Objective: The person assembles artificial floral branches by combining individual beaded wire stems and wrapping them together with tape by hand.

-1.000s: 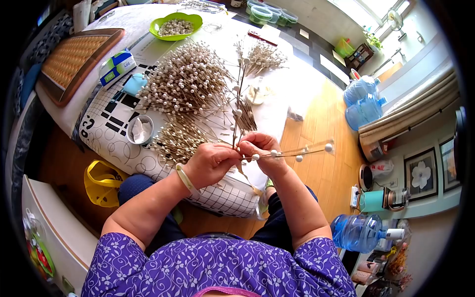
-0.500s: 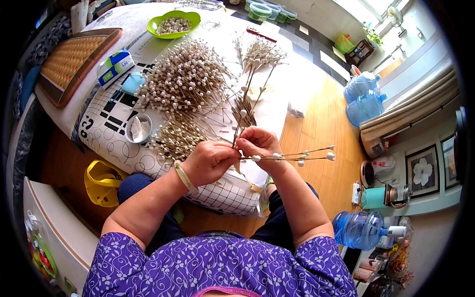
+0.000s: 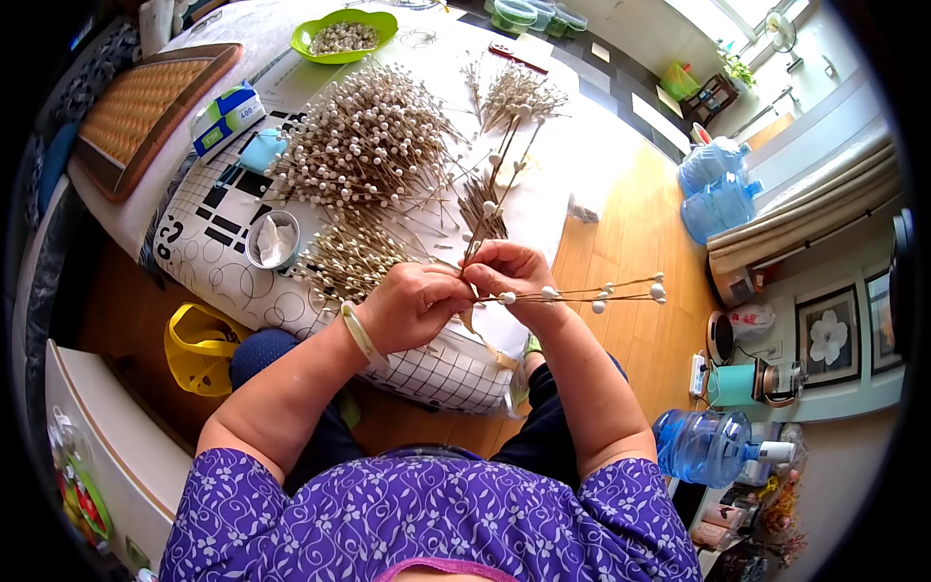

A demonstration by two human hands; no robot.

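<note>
Close together over the near edge of the table, both hands pinch brown artificial berry stems tipped with white beads. My left hand [image 3: 419,306], with a pale bangle at the wrist, is closed where the stems cross. My right hand [image 3: 509,272] is closed on the same joint, its fingertips almost touching the left ones. Some berry stems [image 3: 488,208] rise away from me; others [image 3: 601,295] stick out to the right across my right wrist. Fingers hide the crossing itself. Just beyond lie a big heap of white-beaded stems [image 3: 369,136] and a smaller bunch [image 3: 349,260].
A green bowl [image 3: 339,56] of beads stands at the far side. Left of the heap are a tissue pack [image 3: 229,120] and a small cup [image 3: 273,241]. Another bunch of stems [image 3: 524,92] lies far right. A yellow basket [image 3: 199,364] is low on the left.
The upright stems lean a little further right, and the sideways stems have shifted slightly right. Both hands keep their pinch in nearly the same place.
</note>
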